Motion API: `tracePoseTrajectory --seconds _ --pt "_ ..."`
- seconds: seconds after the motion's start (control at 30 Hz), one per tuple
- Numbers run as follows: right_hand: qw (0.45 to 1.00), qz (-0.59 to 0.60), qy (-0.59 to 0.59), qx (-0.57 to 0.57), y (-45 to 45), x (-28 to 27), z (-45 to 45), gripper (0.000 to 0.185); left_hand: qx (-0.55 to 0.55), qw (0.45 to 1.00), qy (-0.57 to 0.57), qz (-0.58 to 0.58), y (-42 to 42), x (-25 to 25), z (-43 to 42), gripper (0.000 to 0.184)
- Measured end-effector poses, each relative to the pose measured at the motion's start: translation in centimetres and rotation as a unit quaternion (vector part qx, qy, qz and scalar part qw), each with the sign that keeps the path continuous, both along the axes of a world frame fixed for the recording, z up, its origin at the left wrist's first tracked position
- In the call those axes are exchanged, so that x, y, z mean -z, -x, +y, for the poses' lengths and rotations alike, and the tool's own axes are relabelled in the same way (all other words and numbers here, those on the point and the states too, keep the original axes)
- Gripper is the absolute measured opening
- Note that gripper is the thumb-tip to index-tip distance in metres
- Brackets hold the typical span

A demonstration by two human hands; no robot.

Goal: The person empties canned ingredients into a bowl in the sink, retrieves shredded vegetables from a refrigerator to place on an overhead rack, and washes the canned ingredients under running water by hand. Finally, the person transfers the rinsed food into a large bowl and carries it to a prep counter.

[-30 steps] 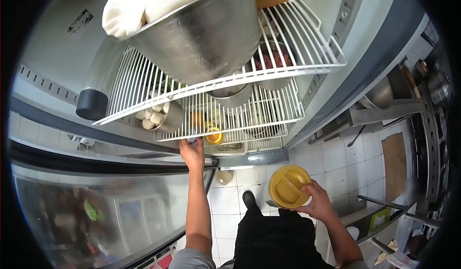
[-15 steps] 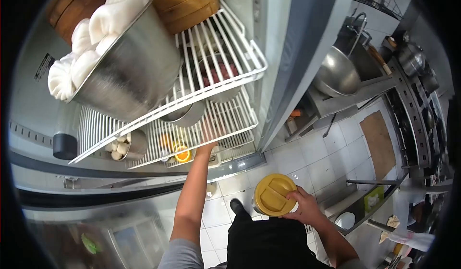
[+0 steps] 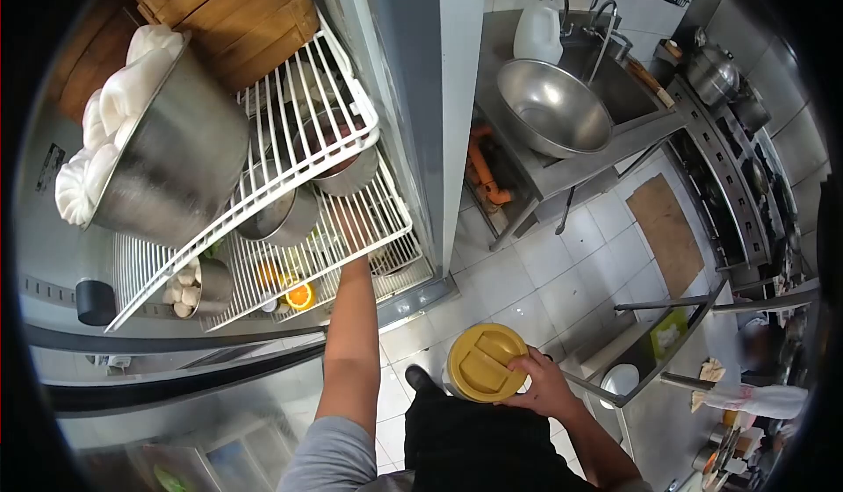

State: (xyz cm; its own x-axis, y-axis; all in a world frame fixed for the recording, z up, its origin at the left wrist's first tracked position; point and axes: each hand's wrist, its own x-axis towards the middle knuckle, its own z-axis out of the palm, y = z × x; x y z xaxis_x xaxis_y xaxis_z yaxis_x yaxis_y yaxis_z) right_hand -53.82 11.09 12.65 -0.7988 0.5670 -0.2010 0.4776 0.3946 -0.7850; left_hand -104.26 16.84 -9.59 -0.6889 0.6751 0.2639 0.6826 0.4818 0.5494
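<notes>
My right hand (image 3: 540, 385) grips a round container with a yellow lid (image 3: 486, 356), held low in front of my legs. Into the refrigerator reaches my left hand (image 3: 353, 233), under a white wire shelf (image 3: 364, 195). The shelf bars cross in front of it, so its fingers and anything in them are hard to make out. Near it are a cut orange (image 3: 300, 296) and metal pots (image 3: 285, 218). A small metal pot of pale round pieces (image 3: 184, 293) stands farther left.
A large steel pot (image 3: 180, 154) with white cloth bundles (image 3: 123, 97) and wooden tubs (image 3: 224, 18) fill the upper shelf. Outside are a metal bowl (image 3: 555, 106) by the sink, a white jug (image 3: 537, 34), a stove (image 3: 724, 185) and cardboard (image 3: 667, 229) on the tiled floor.
My view has turned rightward, bringing more of the sink side into sight. The left arm is still inside the refrigerator, and the right hand keeps its hold on the container.
</notes>
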Motion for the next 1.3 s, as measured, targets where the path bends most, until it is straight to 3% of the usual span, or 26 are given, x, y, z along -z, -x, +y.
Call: tracePoseTrajectory --seconds 0.07,0.17,0.27,0.33,0.37,0.43,0.53,0.57,0.63,1.0,1.17,1.27,1.3 --pt "1.000 0.022 0.002 -0.001 0.3 0.3 0.2 0.062 0.014 0.993 -0.093 -0.074 -0.5 1.2 -0.6 0.038" --pt "0.998 0.053 -0.017 -0.014 1.1 0.1 0.6 0.062 0.018 0.938 -0.253 -0.237 -2.3 3.2 -2.4 0.038" --pt "0.997 0.049 -0.045 -0.025 2.2 0.3 0.9 0.061 -0.070 0.938 -0.289 -0.176 -7.0 -4.5 -5.3 0.025" --pt "0.998 0.041 -0.041 -0.023 3.0 0.7 1.1 0.061 -0.034 0.897 -0.312 -0.312 -9.6 -9.2 -7.7 0.021" --pt "0.998 0.045 -0.041 -0.027 3.5 0.7 1.3 0.061 -0.036 0.898 -0.313 -0.307 -10.7 -11.0 -8.9 0.021" --pt "0.996 0.073 -0.054 -0.021 4.8 0.7 1.3 0.061 -0.051 0.949 -0.253 -0.182 -12.7 -13.1 -12.0 0.022" --pt "0.995 0.082 -0.053 -0.025 6.9 1.8 1.8 0.062 -0.050 0.953 -0.229 -0.193 -13.8 -13.7 -16.9 0.027" --pt "0.995 0.081 -0.057 -0.020 7.8 2.0 1.9 0.062 -0.057 0.973 -0.161 -0.153 -14.2 -14.4 -18.8 0.028" --pt "0.994 0.085 -0.061 -0.030 9.8 2.1 2.1 0.061 -0.031 0.982 -0.133 -0.134 -15.3 -16.2 -22.4 0.028" --pt "0.979 0.139 -0.149 0.017 23.6 3.2 1.8 0.065 -0.028 0.993 -0.094 -0.072 -20.0 -21.6 -37.8 0.032" --pt "0.979 0.045 -0.183 0.073 30.3 4.3 3.8 0.062 -0.007 0.990 -0.100 -0.098 -20.3 -22.5 -39.5 0.033" --pt "0.965 0.057 -0.243 0.084 34.2 8.9 6.2 0.062 0.010 0.987 -0.115 -0.109 -20.4 -22.6 -39.5 0.034" --pt "0.961 0.107 -0.246 0.062 34.6 8.1 6.7 0.060 0.018 0.988 -0.113 -0.107 -20.4 -22.4 -39.6 0.035"
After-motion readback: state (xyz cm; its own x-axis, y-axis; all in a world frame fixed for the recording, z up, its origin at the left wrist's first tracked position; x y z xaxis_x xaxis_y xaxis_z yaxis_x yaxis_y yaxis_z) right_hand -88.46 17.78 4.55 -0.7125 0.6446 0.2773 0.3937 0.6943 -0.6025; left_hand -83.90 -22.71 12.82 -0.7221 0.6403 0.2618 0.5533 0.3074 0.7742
